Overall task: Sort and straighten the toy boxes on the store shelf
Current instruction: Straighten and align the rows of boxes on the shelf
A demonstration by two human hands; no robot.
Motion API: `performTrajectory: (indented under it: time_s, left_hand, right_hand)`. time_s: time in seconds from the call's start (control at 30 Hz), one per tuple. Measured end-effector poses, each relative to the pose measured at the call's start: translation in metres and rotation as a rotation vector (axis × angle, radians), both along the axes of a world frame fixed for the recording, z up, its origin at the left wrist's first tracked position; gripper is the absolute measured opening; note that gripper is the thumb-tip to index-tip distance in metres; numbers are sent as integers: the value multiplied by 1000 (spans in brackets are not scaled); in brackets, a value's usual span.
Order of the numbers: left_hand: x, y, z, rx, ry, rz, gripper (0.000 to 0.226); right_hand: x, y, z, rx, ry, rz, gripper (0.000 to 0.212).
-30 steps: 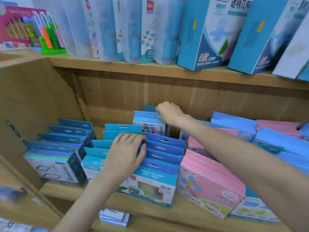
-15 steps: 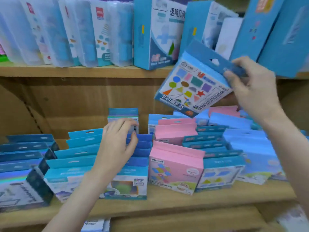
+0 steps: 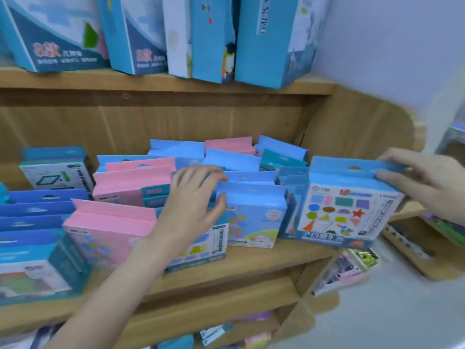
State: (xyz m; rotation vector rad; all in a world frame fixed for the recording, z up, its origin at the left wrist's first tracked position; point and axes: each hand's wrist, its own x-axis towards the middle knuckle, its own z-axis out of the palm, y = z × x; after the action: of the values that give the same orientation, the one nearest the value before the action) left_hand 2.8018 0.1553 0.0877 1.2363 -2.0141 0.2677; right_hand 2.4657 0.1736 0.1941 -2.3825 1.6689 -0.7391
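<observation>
Now right hand (image 3: 425, 182) grips shapes box (image 3: 344, 210); left hand (image 3: 193, 205) rests on boxes (image 3: 254, 212).

Shop: shelves (image 3: 226, 263) of boxed toys (image 3: 254, 215)

left hand (image 3: 193, 202) and forearm bare, no sleeve in view up to frame's lower edge, below wooden shelf (image 3: 251, 260) front. no glove, no ring, no watch or band seen at wrist. fingers slim, nails short, unpainted as far as blur allowed. right hand (image 3: 427, 182) bare too, at right of shelf end; only hand and start of wrist in view, edges smeared by motion blur. no sleeve cuff, no jewellery seen there. nothing else of person in view.
</observation>
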Motion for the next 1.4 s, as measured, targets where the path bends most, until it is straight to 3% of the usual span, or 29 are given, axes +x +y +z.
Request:
performTrajectory:
  time_s: [0.1, 0.17, 0.2, 0.33, 0.4, 0.57, 0.83, 0.9, 1.03, 1.13, 1.3, 1.4]
  left_hand:
    - [-31, -8, -6, 16, -74, 67, 30]
    - [-42, -10, -11, 30, -102, 110, 30]
    - [-46, -10, -14, 37, -111, 128, 31]
    - [-55, -9, -24, 52, -160, 186, 33]
    - [-57, -10, -24, 64, -181, 201, 34]
    - [-58, -10, -26, 80, -198, 210, 33]
    - [-69, -9, -23, 68, -111, 211, 34]
    - [-70, -10, -22, 62, -110, 194, 33]
    - [-72, -14, -15, 61, -93, 176, 34]
    - [-75, -18, -11, 86, -131, 160, 40]
    - [-78, -27, -12, 132, -203, 165, 50]
    - [-76, -29, -14, 189, -193, 180, 58]
  right_hand:
    - [-6, -17, -37, -5, 170, -13, 26]
    - [-5, -32, -66, -27, 199, -35, 12]
    - [-3, -38, -81, -21, 211, -86, 17]
    - [5, -38, -125, -97, 479, -97, 92]
    - [8, -42, -135, -203, 541, -122, 109]
    - [17, -52, -138, -341, 515, -140, 106]
    - [16, -47, -143, -302, 481, -110, 115]
    - [11, -43, -138, -304, 437, -79, 109]
    - [18, -55, -94, -279, 161, 26, 64]
    - [40, -103, -63, -150, 55, 51, 48]
    - [64, -182, -52, 197, 171, -132, 27]
    - [69, -193, -50, 245, 290, -184, 8]
